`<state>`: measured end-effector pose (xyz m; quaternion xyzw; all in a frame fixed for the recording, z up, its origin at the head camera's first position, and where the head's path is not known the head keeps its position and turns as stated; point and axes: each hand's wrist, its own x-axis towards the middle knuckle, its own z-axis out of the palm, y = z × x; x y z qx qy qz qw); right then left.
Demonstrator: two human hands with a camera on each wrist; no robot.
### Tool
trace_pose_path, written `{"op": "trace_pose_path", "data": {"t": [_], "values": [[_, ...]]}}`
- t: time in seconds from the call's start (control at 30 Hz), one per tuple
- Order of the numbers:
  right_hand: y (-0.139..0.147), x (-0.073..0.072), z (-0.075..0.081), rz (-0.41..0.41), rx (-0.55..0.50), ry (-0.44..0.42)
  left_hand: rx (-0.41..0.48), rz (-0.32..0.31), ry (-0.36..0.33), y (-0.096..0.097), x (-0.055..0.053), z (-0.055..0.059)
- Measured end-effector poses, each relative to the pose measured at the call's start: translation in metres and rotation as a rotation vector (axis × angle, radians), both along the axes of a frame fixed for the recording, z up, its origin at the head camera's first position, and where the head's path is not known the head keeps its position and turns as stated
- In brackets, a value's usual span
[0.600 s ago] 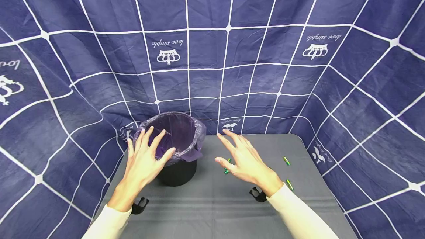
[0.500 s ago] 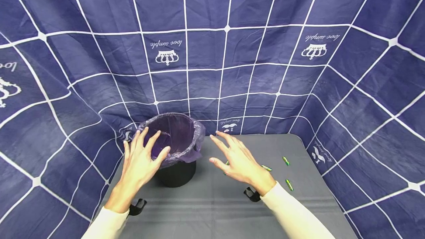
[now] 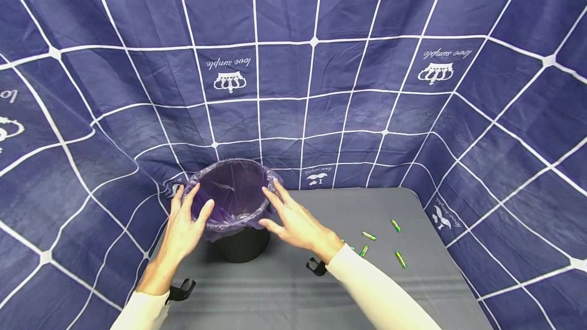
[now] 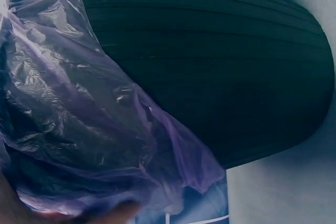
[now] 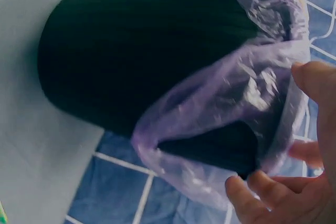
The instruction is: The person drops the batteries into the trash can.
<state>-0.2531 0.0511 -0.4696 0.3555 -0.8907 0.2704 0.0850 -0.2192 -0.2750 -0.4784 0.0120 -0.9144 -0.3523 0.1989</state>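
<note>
A black trash can [image 3: 243, 246] stands on the grey table, lined with a translucent purple trash bag [image 3: 234, 190] folded over its rim. My left hand [image 3: 181, 233] is at the can's left side, fingers spread and lightly bent beside the bag's edge. On the opposite side my right hand [image 3: 298, 223] has its spread fingertips at the right rim. In the right wrist view, the fingers [image 5: 262, 190] are against or very close to the bag's [image 5: 226, 87] overhanging edge; contact is hard to tell. Blur hides most of the left fingers [image 4: 123, 212] in the left wrist view.
Several small green-and-yellow batteries [image 3: 401, 259] lie on the grey table [image 3: 284, 294] to the right, some partly behind the right forearm. A blue curtain [image 3: 284, 75] with white grid lines surrounds the table at the back and sides. Black bands [image 3: 316, 267] are at both wrists.
My right hand has moved left to the can's right rim, uncovering batteries on the table. My left hand has shifted slightly left and down, off the can's opening.
</note>
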Motion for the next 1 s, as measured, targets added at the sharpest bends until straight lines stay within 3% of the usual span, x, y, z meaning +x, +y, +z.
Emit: {"op": "trace_pose_path", "data": {"t": [0.13,0.27,0.43,0.67,1.0], "values": [[-0.009,-0.001,-0.005,-0.007,-0.131,-0.132,0.004,-0.014,-0.020,-0.001,-0.002,-0.002],[-0.014,0.001,-0.015,-0.014,-0.221,-0.195,0.016,-0.026,-0.014,-0.001,-0.001,-0.003],[-0.017,0.010,-0.024,-0.016,-0.263,-0.248,0.022,-0.039,-0.027,-0.002,0.004,-0.004],[-0.019,0.019,-0.024,-0.031,-0.260,-0.239,-0.049,-0.065,-0.060,0.000,0.011,0.002],[-0.002,0.039,-0.026,-0.120,-0.207,-0.147,-0.081,-0.136,-0.176,0.015,0.032,0.007]]}}
